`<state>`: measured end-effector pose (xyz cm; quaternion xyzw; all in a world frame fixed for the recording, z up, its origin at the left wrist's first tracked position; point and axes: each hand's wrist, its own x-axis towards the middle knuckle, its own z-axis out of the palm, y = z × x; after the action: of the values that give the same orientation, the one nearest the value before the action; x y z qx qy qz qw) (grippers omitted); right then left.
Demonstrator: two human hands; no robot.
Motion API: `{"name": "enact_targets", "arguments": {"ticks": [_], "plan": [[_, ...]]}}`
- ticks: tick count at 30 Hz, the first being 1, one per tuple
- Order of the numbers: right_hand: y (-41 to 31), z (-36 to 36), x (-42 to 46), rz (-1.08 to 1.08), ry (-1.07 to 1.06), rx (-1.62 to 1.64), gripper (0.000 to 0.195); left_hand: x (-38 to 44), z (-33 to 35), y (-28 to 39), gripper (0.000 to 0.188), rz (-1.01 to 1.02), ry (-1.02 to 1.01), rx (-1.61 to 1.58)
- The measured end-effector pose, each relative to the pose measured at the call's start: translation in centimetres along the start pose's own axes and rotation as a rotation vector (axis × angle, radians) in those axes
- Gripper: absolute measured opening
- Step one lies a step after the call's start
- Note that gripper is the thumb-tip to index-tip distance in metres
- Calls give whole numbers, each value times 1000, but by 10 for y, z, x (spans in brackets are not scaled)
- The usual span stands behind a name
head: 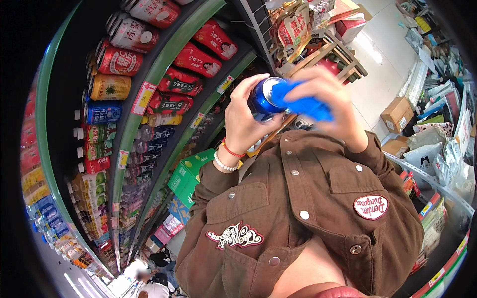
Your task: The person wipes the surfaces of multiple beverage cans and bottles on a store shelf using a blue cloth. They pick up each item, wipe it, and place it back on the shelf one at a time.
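Observation:
My left hand (244,115), with a red cord and a white bead bracelet at its wrist, is wrapped around a blue drink can (265,103). The can is tilted, and its silver top (272,87) faces up towards me. In my right hand (333,98) is a bright blue cloth (307,102), bunched under the fingers and blurred. The cloth overlaps the can's top and right side in the view. Both hands are in front of my brown jacket (290,186), above chest level in the picture.
To the left run store shelves with green edges (143,89), holding drink cans (110,87), red cartons (197,59) and bottles. A wooden crate (346,56) and snack packets (294,31) stand ahead. Cardboard boxes (398,114) and parcels lie right. A green box (192,173) sits by the shelves; people (156,283) appear lower left.

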<state>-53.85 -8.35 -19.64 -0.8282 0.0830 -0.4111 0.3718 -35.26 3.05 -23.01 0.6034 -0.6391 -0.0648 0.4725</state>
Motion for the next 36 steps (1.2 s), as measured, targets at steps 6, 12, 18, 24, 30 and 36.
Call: {"name": "enact_targets", "arguments": {"ticks": [6, 12, 18, 24, 30, 36], "plan": [[21, -17, -6, 28, -36, -191, 34, -5, 2, -2, 91, -68, -78, -165], [24, 3, 1, 81, -61, 66, 35, -10, 10, 5, 94, -84, -152, -138], [44, -10, -17, 287, 8, 270, 29, -13, 10, -4, 95, -289, -96, -431], [11, 46, -16, 238, 184, 330, 43, -2, 25, 1, 87, -521, 103, -1040], [13, 57, -41, -169, 65, -158, 45, 5, 24, -5, 68, -686, 61, -1239], [12, 49, -9, -27, 114, -196, 45, 8, 35, 21, 84, -915, 123, -1264]]}}
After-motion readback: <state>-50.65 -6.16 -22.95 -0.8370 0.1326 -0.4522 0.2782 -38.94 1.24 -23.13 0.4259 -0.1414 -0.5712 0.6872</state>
